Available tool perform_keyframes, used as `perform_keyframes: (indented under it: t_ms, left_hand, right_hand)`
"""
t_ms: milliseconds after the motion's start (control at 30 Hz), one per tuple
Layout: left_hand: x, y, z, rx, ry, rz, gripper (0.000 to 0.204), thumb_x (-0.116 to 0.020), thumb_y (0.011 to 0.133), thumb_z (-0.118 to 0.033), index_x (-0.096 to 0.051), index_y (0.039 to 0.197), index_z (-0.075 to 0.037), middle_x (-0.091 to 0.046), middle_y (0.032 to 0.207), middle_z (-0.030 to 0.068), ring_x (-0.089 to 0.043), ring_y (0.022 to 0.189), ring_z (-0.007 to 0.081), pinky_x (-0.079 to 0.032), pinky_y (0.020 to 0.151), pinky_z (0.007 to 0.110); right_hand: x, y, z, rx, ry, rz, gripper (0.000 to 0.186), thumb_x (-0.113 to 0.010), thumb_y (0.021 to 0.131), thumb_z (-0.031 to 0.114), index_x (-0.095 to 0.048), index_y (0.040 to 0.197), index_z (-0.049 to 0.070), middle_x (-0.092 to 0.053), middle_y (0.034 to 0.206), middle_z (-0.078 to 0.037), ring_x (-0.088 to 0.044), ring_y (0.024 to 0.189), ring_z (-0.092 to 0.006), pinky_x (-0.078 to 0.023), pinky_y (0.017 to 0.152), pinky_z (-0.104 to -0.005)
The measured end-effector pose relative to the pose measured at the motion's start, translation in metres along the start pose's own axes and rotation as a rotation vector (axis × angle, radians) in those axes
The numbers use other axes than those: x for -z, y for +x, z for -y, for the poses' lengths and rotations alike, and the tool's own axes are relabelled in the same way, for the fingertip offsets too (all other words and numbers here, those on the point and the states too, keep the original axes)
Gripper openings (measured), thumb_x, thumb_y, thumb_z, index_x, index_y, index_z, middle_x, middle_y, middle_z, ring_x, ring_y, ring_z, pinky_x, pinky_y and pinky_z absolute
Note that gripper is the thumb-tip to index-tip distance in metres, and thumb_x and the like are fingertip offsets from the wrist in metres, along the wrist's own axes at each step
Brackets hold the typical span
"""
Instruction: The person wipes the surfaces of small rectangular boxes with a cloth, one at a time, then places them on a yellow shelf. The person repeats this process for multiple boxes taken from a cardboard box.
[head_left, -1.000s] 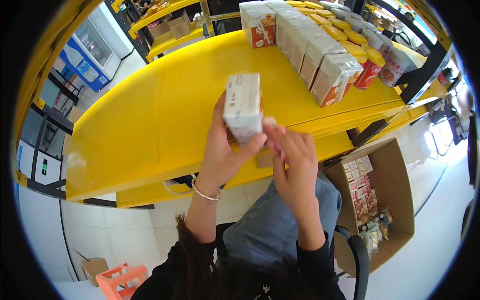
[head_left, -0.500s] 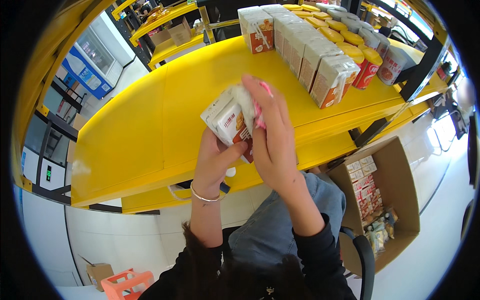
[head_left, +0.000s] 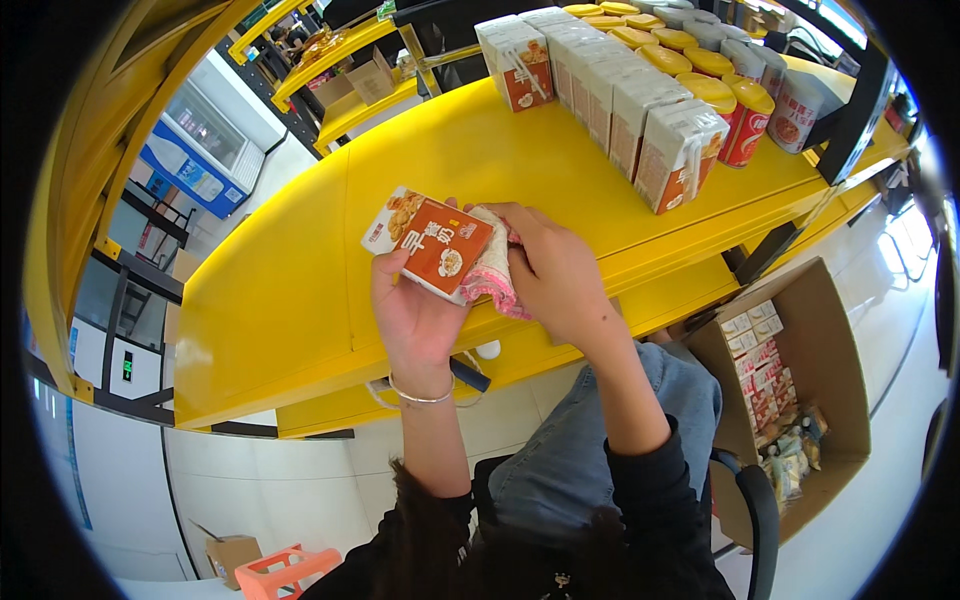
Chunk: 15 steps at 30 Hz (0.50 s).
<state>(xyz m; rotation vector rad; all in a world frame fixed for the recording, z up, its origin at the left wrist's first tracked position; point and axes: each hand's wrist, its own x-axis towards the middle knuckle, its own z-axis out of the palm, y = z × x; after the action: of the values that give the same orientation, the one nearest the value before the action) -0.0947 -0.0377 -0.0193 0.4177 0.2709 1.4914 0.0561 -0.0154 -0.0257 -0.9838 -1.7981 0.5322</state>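
Note:
A brown-and-white drink carton (head_left: pixel 440 240) lies tilted in my left hand (head_left: pixel 415 315), its printed broad side facing up and the thumb along its edge. My right hand (head_left: pixel 560 275) grips a white cloth with a pink edge (head_left: pixel 490 285) and presses it against the carton's right end. Some of the right fingers are hidden behind the cloth. Both hands are above the front edge of the yellow shelf (head_left: pixel 300 270).
Rows of similar cartons (head_left: pixel 680 150) stand at the back right, beside cans with yellow lids (head_left: pixel 745 120) and grey cans (head_left: pixel 797 110). On the floor at right is an open cardboard box (head_left: pixel 840 400) holding cartons and small packs. An orange stool (head_left: pixel 285 572) is at lower left.
The carton has been turned so its brown printed side faces up. My right hand has moved lower, taking the cloth from the top to the carton's right end.

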Motion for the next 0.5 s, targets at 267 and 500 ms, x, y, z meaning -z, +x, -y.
perform_keyframes:
  t_ms: [267,500]
  left_hand:
    - [-0.002,-0.005,0.009,-0.313,0.148,-0.132,0.050,-0.057,0.081,-0.016,-0.041,0.127,-0.005,-0.053,0.122,0.0110,-0.050,0.114,0.0252,-0.041,0.099,0.042]
    - [-0.007,-0.011,0.019,-0.387,0.308,-0.194,0.044,-0.056,0.086,-0.018,-0.041,0.126,-0.005,-0.054,0.118,0.0109,-0.052,0.108,0.0242,-0.042,0.095,0.041]
  right_hand:
    - [-0.002,-0.006,0.004,0.143,-0.211,-0.002,0.040,-0.059,0.075,0.011,-0.055,0.114,0.003,-0.061,0.094,-0.013,-0.057,0.091,-0.0286,-0.048,0.075,-0.0380]
    - [0.005,-0.006,0.000,0.148,-0.063,0.084,0.030,-0.061,0.074,0.012,-0.063,0.103,0.007,-0.063,0.089,-0.011,-0.059,0.084,-0.0286,-0.048,0.074,-0.0372]
